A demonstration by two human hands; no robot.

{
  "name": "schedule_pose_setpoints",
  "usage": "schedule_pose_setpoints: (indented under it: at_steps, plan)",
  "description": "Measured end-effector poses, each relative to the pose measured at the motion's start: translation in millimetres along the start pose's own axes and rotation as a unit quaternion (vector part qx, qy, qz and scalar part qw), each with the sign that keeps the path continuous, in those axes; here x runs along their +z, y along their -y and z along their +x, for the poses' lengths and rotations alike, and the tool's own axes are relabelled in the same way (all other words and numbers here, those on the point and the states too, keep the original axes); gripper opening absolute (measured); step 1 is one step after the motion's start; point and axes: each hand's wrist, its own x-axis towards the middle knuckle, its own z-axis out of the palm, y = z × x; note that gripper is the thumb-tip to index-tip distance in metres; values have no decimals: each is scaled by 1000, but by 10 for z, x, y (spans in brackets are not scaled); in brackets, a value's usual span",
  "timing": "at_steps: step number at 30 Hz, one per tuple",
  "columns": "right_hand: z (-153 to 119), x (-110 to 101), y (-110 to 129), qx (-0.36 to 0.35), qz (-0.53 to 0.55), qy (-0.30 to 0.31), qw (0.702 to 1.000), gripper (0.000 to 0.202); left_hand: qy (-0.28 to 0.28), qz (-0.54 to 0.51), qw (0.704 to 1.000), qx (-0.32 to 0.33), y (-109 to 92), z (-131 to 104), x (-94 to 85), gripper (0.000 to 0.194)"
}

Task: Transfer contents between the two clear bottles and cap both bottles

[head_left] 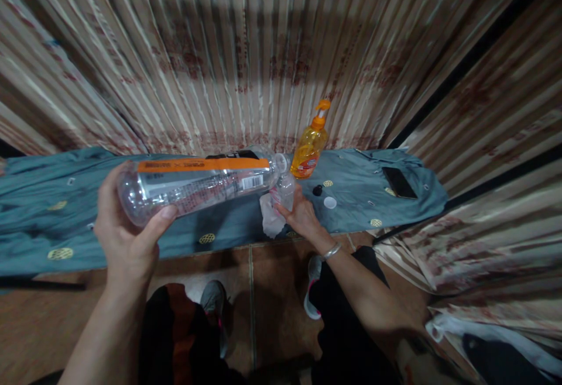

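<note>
My left hand point(125, 230) is wrapped round the base of a large clear plastic bottle point(206, 189) with an orange and grey label. The bottle lies nearly level in the air, its uncapped mouth pointing right. In my right hand point(304, 214) is a small clear bottle point(286, 191), held upright or slightly tilted right beside the big bottle's mouth. Whether the two mouths touch, I cannot tell. A crumpled white tissue point(271, 219) sits at the small bottle's left side, near my right fingers. No liquid can be made out in the large bottle.
Behind my right hand stands a pump bottle point(308, 150) of orange liquid. A small black cap point(317, 190), a white disc-shaped lid point(330, 202) and a dark phone point(398, 182) lie on the green cloth point(357, 198). A pleated curtain point(263, 69) hangs behind.
</note>
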Motion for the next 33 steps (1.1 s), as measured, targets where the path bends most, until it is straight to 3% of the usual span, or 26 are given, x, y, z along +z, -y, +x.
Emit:
schedule_pose_setpoints:
  at_steps: [33]
  plan:
    - [-1, 17, -30, -16, 0, -12, 1000, 67, -5, -20, 1000, -15, -9, 1, 1, 80]
